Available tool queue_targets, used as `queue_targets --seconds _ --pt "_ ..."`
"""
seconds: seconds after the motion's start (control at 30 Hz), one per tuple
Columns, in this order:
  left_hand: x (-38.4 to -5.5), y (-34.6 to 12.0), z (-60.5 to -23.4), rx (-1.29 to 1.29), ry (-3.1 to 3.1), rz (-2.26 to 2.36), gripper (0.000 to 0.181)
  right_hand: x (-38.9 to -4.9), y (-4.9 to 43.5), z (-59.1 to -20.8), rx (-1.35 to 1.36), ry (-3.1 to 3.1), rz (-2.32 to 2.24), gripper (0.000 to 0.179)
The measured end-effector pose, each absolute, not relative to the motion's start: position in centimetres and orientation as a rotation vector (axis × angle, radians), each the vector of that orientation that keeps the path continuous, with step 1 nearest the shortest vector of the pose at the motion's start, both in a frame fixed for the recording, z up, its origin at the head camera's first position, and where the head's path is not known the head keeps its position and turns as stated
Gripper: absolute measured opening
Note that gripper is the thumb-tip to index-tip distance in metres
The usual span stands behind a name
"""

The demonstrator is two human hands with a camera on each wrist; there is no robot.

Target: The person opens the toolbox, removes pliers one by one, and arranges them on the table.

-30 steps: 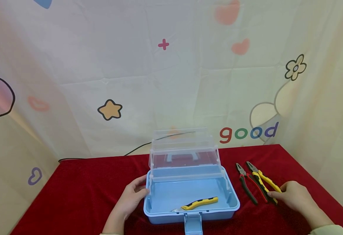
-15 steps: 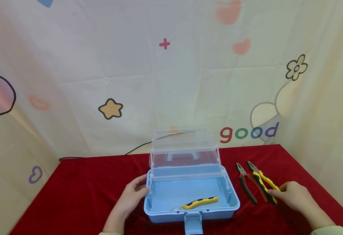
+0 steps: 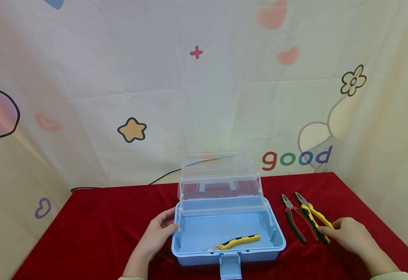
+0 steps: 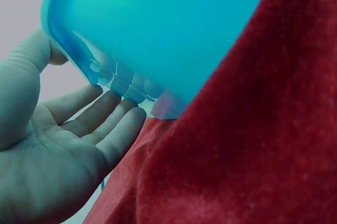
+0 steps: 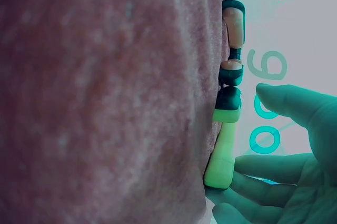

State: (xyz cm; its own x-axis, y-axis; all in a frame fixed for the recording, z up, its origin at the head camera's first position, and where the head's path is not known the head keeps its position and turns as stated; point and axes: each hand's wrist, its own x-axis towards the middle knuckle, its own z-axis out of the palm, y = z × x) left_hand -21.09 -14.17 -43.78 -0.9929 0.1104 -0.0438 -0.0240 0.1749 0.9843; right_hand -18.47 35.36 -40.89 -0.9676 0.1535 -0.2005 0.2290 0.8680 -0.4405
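In the head view, a light-blue toolbox (image 3: 225, 229) stands with its lid raised. My left hand (image 3: 159, 231) holds its left side, thumb over the rim. The left wrist view has the fingertips against the outer wall (image 4: 174, 29). A yellow-and-black utility knife (image 3: 239, 242) lies inside, near the front. To the right are red-and-black pliers (image 3: 296, 217) and, beside them, yellow-and-black pliers (image 3: 310, 214). My right hand (image 3: 352, 234) is at the yellow pliers' handle ends. In the right wrist view its fingertips reach the yellow handle (image 5: 221, 155), while the thumb stands apart from it.
Clear trays (image 3: 221, 182) fold up at the toolbox's back, and a blue latch (image 3: 230, 266) hangs down in front. Dark red cloth (image 3: 113, 217) covers the table. A black cable (image 3: 165, 177) runs along the back edge, before a printed curtain (image 3: 155, 93).
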Motion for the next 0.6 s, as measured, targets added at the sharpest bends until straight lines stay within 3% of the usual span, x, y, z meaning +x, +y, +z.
queue_targets --seconds 0.6 --pt "-21.10 -14.20 -43.82 0.056 2.326 1.933 0.054 -18.14 34.58 -40.84 0.267 2.883 -0.739 0.086"
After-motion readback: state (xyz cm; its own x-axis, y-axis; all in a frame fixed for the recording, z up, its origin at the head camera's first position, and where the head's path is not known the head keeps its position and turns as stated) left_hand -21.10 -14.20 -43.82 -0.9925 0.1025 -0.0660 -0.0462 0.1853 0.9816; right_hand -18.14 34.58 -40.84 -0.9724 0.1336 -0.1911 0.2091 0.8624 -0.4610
